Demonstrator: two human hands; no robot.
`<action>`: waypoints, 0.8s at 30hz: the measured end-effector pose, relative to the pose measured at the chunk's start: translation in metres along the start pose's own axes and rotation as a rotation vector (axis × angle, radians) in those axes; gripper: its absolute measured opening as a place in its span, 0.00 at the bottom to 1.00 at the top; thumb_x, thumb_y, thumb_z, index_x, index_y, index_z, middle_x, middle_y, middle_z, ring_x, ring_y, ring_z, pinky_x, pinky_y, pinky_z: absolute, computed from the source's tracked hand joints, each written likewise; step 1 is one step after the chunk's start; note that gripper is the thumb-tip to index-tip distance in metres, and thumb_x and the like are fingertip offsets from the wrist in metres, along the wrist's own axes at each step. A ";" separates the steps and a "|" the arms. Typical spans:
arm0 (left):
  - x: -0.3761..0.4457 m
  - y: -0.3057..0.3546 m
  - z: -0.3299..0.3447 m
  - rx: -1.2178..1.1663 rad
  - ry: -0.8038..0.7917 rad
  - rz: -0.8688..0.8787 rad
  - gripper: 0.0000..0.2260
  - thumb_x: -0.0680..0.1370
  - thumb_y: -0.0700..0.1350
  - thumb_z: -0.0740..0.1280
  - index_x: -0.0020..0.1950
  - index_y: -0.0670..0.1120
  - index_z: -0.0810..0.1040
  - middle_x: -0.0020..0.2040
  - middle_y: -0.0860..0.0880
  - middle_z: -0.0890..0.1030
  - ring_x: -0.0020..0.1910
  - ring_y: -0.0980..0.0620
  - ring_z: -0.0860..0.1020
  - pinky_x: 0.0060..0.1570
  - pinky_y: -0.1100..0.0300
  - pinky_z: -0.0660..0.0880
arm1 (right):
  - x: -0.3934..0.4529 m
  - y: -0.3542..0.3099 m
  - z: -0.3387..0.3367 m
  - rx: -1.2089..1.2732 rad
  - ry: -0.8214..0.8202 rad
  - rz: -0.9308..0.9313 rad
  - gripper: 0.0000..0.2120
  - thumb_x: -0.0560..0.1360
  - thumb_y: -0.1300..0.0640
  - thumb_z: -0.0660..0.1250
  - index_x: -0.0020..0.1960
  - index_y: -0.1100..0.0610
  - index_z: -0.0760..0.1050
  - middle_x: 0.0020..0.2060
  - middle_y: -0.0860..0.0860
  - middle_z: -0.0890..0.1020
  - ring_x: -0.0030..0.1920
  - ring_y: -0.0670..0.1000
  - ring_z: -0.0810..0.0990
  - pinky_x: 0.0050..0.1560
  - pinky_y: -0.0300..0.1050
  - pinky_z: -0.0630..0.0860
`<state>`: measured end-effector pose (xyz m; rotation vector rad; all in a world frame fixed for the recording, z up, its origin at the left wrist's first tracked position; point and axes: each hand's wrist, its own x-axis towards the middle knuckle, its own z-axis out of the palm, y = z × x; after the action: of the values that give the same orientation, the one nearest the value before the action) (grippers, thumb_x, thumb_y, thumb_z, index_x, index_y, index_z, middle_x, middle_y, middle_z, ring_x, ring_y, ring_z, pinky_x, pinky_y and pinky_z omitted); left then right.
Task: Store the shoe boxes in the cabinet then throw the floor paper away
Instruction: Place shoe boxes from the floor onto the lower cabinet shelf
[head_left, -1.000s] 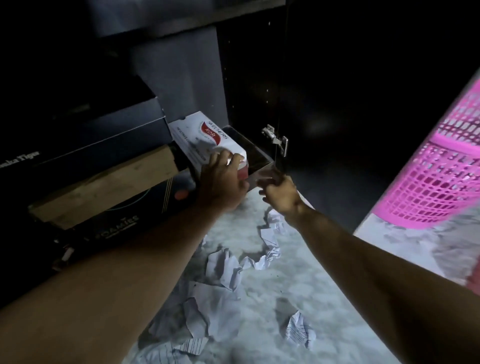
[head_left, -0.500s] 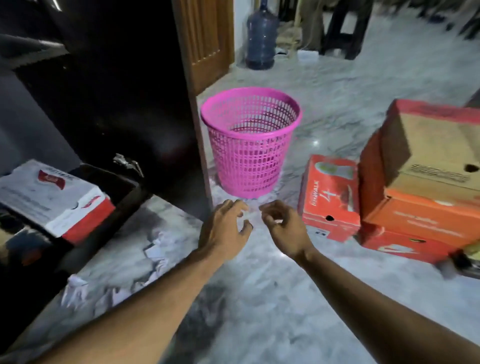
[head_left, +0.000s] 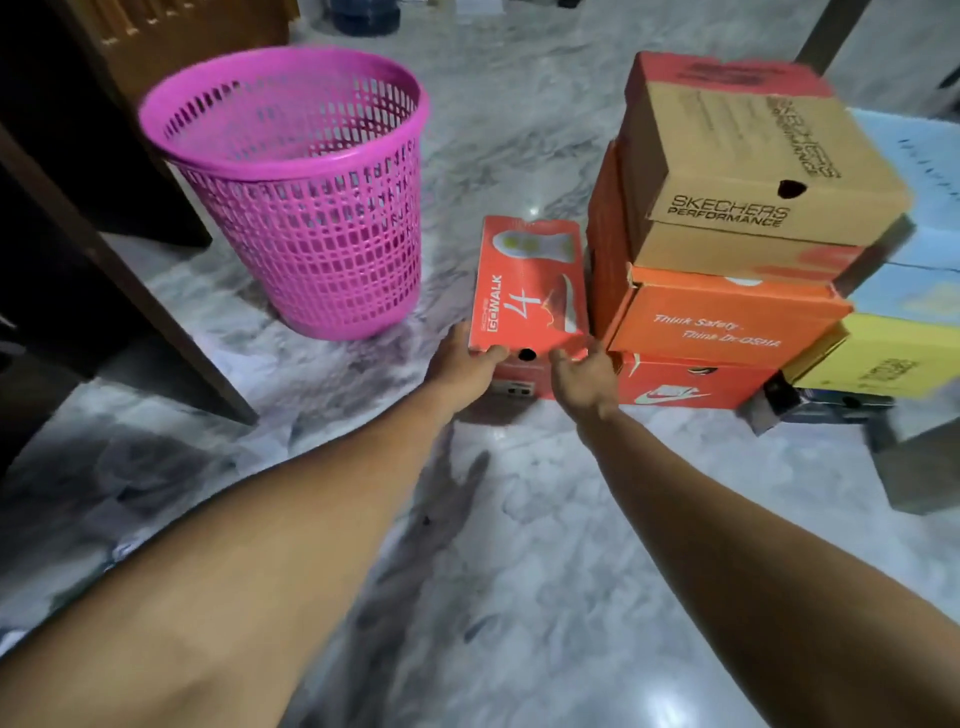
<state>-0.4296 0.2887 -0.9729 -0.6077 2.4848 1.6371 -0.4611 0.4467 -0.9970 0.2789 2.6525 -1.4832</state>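
Orange-red shoe box (head_left: 530, 291), printed "GOWALK 4", lies flat on the marble floor (head_left: 519, 571), its near end directly at the fingertips of both hands; left hand (head_left: 462, 364) sits at the near left corner, thumb laid on the lid edge, remaining fingers wrapped down the left side and largely hidden; right hand (head_left: 584, 376) sits at the near right corner, fingers loosely curled and slightly parted, tips touching or just short of the box edge, contact cannot be confirmed; neither hand shows a closed grip, and the box appears to rest on the floor. Just beyond the right fingers stands a stack of boxes (head_left: 727, 332) touching or just beside the orange-red box: a red box at the bottom, an orange box above it, a brown cardboard box (head_left: 748, 166) on top, tilted. Beyond the left fingers, apart from the box, stands a pink mesh bin (head_left: 296, 192), upright. Further left of the left hand, a dark wooden cabinet door (head_left: 104, 249) stands open; crumpled paper is too blurred to identify.
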 end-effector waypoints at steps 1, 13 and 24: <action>0.002 -0.003 0.003 -0.026 -0.019 -0.018 0.24 0.78 0.52 0.70 0.72 0.52 0.70 0.61 0.53 0.80 0.61 0.50 0.79 0.57 0.56 0.72 | -0.001 0.004 0.001 0.001 -0.004 -0.012 0.33 0.70 0.41 0.61 0.67 0.62 0.74 0.59 0.62 0.83 0.62 0.65 0.81 0.63 0.56 0.77; -0.016 -0.055 -0.022 0.146 0.035 -0.197 0.50 0.62 0.87 0.43 0.62 0.55 0.81 0.61 0.50 0.84 0.59 0.43 0.82 0.64 0.47 0.76 | -0.045 0.030 -0.038 0.035 -0.024 0.288 0.36 0.75 0.25 0.59 0.50 0.58 0.84 0.47 0.57 0.85 0.52 0.60 0.81 0.62 0.53 0.75; -0.071 -0.122 0.008 -0.328 -0.019 -0.335 0.44 0.59 0.84 0.66 0.56 0.49 0.85 0.51 0.43 0.88 0.49 0.40 0.87 0.54 0.39 0.83 | -0.112 0.082 -0.012 0.535 -0.171 0.392 0.43 0.59 0.28 0.79 0.58 0.62 0.80 0.48 0.57 0.89 0.48 0.59 0.89 0.56 0.63 0.84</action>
<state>-0.3187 0.2734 -1.0598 -0.9764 1.9732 1.9031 -0.3342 0.4858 -1.0409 0.6316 1.8864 -1.9279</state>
